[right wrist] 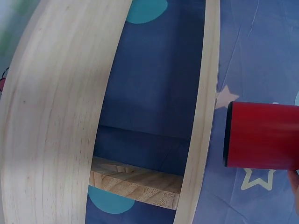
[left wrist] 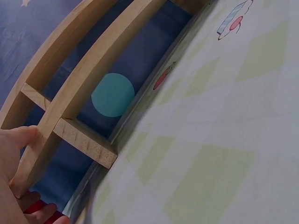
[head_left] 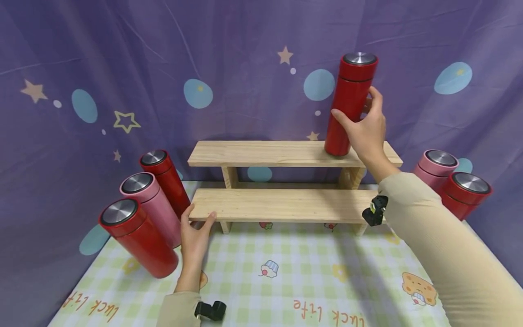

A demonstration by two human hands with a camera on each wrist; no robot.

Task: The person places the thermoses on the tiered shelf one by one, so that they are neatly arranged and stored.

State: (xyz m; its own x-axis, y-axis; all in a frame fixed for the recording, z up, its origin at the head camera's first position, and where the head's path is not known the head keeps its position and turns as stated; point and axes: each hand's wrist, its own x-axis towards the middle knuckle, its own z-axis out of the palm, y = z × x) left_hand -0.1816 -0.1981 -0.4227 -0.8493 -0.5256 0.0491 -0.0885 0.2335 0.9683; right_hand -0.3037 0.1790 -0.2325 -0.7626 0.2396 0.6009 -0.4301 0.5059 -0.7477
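My right hand grips a red thermos bottle with a steel-topped lid, thumb in front and fingers round its far side. The bottle leans slightly over the right part of the upper board of a two-tier wooden shelf. In the right wrist view, a gap shows between the bottle's dark base and that board's edge. My left hand holds the left corner of the lower board, its thumb against the wood. Fingers of the left hand come close to a red bottle behind them.
At the left stand a red bottle, a pink one and another red one. A pink bottle and a red bottle stand at the right, partly behind my sleeve. A purple curtain hangs behind the checked tablecloth.
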